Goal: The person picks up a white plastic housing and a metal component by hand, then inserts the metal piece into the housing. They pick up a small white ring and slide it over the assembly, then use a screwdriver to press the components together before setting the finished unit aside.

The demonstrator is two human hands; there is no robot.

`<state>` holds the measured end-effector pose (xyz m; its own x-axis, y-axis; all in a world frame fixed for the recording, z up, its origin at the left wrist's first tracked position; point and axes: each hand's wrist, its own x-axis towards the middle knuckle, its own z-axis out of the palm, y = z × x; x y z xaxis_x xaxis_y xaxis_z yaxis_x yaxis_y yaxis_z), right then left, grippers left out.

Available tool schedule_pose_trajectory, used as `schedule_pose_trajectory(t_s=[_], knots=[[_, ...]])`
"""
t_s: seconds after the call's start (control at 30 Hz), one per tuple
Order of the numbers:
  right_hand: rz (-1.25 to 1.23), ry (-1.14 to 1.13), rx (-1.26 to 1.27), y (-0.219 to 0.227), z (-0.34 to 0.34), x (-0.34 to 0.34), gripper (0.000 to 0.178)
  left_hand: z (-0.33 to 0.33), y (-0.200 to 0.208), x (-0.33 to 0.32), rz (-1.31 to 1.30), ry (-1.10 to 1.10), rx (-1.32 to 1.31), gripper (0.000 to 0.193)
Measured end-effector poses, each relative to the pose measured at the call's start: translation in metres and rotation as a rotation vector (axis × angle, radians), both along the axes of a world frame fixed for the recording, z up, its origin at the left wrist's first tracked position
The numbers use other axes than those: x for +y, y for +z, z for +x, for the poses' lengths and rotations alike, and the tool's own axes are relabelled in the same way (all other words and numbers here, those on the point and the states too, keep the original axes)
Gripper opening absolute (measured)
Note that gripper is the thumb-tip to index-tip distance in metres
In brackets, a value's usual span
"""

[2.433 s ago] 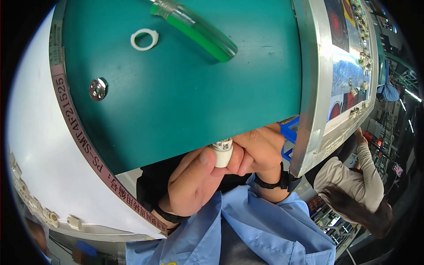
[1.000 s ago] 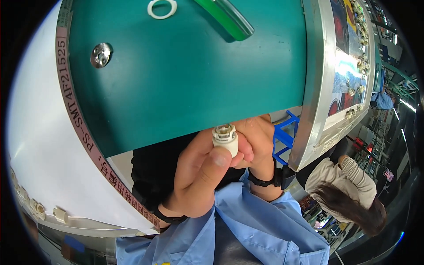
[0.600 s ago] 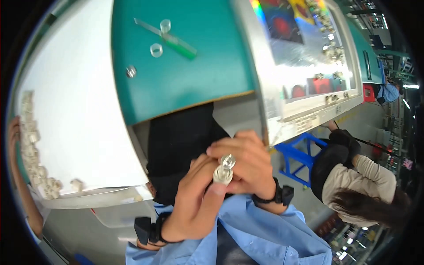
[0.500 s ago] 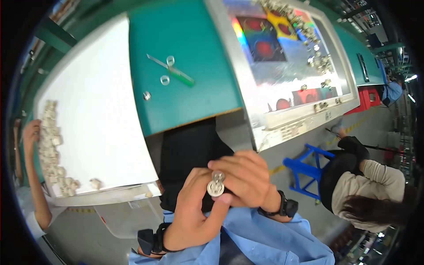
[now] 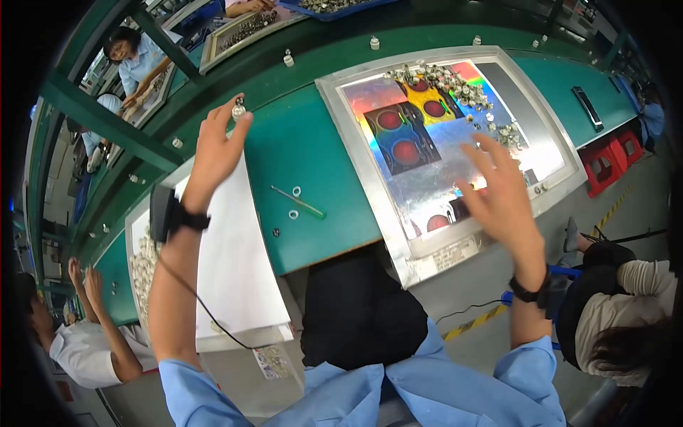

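Observation:
My left hand (image 5: 222, 146) is raised at the far edge of the green table, its fingertips closed on a small round white-and-silver part (image 5: 239, 111). My right hand (image 5: 504, 196) holds nothing; its fingers are spread above the near right of a silver-framed tray (image 5: 393, 238). Heaped along that tray's far side are many similar small parts (image 5: 455, 84). On the green mat (image 5: 313, 153) between my hands lies a green-handled screwdriver (image 5: 307, 206). Two pale rings (image 5: 294, 214) and a small dark metal piece (image 5: 276, 233) are beside it.
A long green strip (image 5: 327, 60) runs behind the table, with single parts (image 5: 374, 43) standing along it. At left, a white-covered tray (image 5: 231, 263) bears a row of parts (image 5: 144, 274). Co-workers sit left, far left and right. A green post (image 5: 107, 124) crosses the left.
My hands were together near my lap around the part. Now they are apart: the left has carried it forward and left, and the right has moved out over the framed tray. My view has shifted.

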<state>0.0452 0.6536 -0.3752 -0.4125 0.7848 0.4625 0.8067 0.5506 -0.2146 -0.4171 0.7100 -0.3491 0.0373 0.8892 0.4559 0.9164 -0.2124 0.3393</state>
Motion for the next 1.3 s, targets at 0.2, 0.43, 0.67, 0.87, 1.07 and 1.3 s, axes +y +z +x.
schedule_pose_trajectory(t_s=[0.2,0.43,0.67,0.87,1.07,1.3], knots=[[-0.047,-0.204,-0.125,-0.016,0.053,0.047,0.046,-0.056,-0.05,0.137,-0.319,0.306,0.162,0.067],[-0.226,-0.176,-0.019,-0.028,0.053,0.048,0.036,-0.057,-0.065,0.146,-0.444,0.413,0.296,0.076],[-0.115,-0.092,-0.082,-0.042,0.057,0.026,0.024,-0.107,0.03,0.01,-0.342,0.33,0.475,0.054],[-0.176,-0.119,0.177,-0.043,0.046,-0.02,0.018,-0.178,0.028,-0.173,-0.298,0.347,0.284,0.023],[-0.148,-0.191,0.288,-0.029,0.023,-0.069,0.017,-0.208,-0.022,-0.243,-0.129,0.239,0.499,0.02],[-0.242,-0.1,0.449,-0.04,0.008,-0.079,0.018,-0.257,-0.063,-0.21,-0.332,0.268,0.439,0.027]])
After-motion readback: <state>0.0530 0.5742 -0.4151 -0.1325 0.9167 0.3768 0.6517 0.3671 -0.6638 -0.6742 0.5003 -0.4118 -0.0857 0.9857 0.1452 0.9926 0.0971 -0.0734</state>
